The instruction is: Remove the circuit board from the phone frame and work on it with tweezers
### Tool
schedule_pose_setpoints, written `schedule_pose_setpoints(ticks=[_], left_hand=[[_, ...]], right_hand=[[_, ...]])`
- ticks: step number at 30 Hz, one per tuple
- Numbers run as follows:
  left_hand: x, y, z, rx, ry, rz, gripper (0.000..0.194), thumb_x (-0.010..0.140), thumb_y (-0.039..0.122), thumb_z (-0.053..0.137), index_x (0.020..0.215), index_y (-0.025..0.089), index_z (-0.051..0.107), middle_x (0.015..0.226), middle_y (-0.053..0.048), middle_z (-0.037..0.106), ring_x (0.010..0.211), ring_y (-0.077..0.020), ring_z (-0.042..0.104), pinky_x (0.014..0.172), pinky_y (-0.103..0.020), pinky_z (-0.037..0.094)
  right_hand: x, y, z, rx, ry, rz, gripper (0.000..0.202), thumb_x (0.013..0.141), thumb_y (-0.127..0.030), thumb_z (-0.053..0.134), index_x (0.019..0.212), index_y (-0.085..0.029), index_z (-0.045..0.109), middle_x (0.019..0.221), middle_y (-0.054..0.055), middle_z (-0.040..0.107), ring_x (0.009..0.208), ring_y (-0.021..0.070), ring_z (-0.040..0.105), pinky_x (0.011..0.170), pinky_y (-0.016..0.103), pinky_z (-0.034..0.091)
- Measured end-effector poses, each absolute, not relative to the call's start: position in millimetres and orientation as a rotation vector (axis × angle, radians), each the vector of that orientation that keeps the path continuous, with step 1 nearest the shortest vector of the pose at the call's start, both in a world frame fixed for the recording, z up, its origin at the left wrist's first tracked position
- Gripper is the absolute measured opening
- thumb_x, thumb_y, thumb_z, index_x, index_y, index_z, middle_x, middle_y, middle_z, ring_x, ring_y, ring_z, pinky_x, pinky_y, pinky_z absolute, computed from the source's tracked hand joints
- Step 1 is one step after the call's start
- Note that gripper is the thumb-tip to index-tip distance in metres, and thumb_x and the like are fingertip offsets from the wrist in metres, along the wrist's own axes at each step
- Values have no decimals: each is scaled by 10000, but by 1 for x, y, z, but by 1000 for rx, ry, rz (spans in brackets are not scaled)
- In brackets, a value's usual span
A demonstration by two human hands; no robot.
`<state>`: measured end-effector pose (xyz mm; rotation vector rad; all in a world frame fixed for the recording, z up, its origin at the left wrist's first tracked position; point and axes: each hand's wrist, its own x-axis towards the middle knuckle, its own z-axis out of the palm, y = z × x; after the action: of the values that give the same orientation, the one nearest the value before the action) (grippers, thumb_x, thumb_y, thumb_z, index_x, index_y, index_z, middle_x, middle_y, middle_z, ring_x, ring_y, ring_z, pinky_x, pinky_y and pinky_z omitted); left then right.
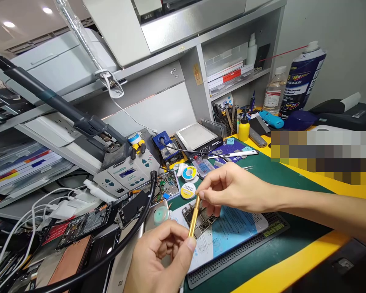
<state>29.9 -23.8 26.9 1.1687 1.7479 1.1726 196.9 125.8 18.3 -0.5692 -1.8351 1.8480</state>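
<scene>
My left hand pinches the lower end of a slim gold metal pen-shaped tool between thumb and finger. At its upper end, the fingertips of my right hand are closed on it as well. The tool is tilted; its exact kind does not show. Behind and below it lies a phone circuit board, partly covered by the tool and my right fingers. The board rests on a flat blue-and-white printed panel, which sits on a grey perforated mat.
Left are a hot-air station, a black hose and opened phones. Behind the board lie a solder spool and a round tin. A yellow bottle and a spray can stand at the back right.
</scene>
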Motion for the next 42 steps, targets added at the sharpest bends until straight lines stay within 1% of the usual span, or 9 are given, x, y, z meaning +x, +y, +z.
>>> schedule_pose_setpoints(ticks=[6, 12, 15, 22, 26, 30, 35, 39, 42], left_hand=[[31, -23, 27, 1142, 1769, 1163, 290, 712, 442, 787, 657, 177, 685, 553, 40, 495, 510, -64, 393, 469, -170, 299], [28, -24, 29, 1125, 1729, 1129, 386, 736, 545, 771, 688, 173, 679, 557, 51, 455, 511, -62, 358, 465, -176, 257], [27, -23, 31, 1132, 1724, 1119, 402, 746, 559, 763, 693, 169, 680, 559, 51, 449, 517, -67, 353, 478, -187, 272], [28, -22, 28, 1186, 1754, 1140, 344, 756, 494, 755, 691, 165, 681, 603, 18, 527, 559, -88, 434, 519, -195, 330], [30, -23, 23, 1260, 1793, 1154, 261, 780, 418, 725, 679, 183, 670, 583, 23, 511, 532, -98, 445, 491, -201, 361], [32, -24, 19, 1322, 1828, 1201, 223, 789, 375, 695, 667, 191, 670, 602, 16, 542, 538, -102, 460, 504, -203, 383], [32, -24, 16, 1329, 1845, 1199, 225, 790, 382, 691, 671, 193, 670, 604, 19, 545, 530, -102, 453, 495, -207, 372], [29, -24, 19, 1284, 1837, 1146, 255, 790, 416, 705, 686, 187, 669, 587, 23, 528, 550, -102, 452, 528, -205, 367], [28, -23, 24, 1234, 1818, 1120, 286, 790, 439, 710, 687, 177, 664, 593, 20, 522, 566, -100, 442, 534, -204, 339]], right_hand=[[195, 126, 16, -588, -1832, 1834, 139, 833, -256, 704, 823, -124, 744, 689, 15, 720, 569, 127, 674, 558, 220, 565], [194, 130, 19, -522, -1718, 2076, 331, 800, -440, 784, 761, -119, 711, 695, 33, 718, 582, 156, 699, 561, 266, 610], [195, 131, 20, -520, -1670, 2136, 361, 775, -460, 814, 748, -116, 709, 692, 34, 714, 595, 153, 702, 564, 258, 611], [195, 129, 19, -567, -1718, 2023, 195, 820, -315, 721, 757, -131, 716, 714, 28, 729, 578, 159, 711, 547, 267, 611], [195, 127, 19, -593, -1721, 1960, 116, 806, -237, 690, 784, -132, 736, 710, 21, 737, 557, 144, 699, 545, 253, 604], [194, 125, 18, -622, -1747, 1897, 102, 793, -224, 698, 775, -134, 743, 688, 16, 737, 534, 132, 684, 534, 231, 588], [193, 124, 16, -642, -1775, 1848, 130, 797, -267, 734, 792, -138, 751, 681, 18, 733, 544, 128, 675, 542, 218, 572], [193, 126, 18, -605, -1752, 1933, 259, 812, -393, 753, 794, -135, 740, 717, 30, 734, 573, 156, 699, 551, 256, 596], [194, 127, 18, -569, -1683, 2033, 342, 766, -468, 807, 779, -136, 726, 728, 30, 728, 589, 167, 707, 554, 273, 607]])
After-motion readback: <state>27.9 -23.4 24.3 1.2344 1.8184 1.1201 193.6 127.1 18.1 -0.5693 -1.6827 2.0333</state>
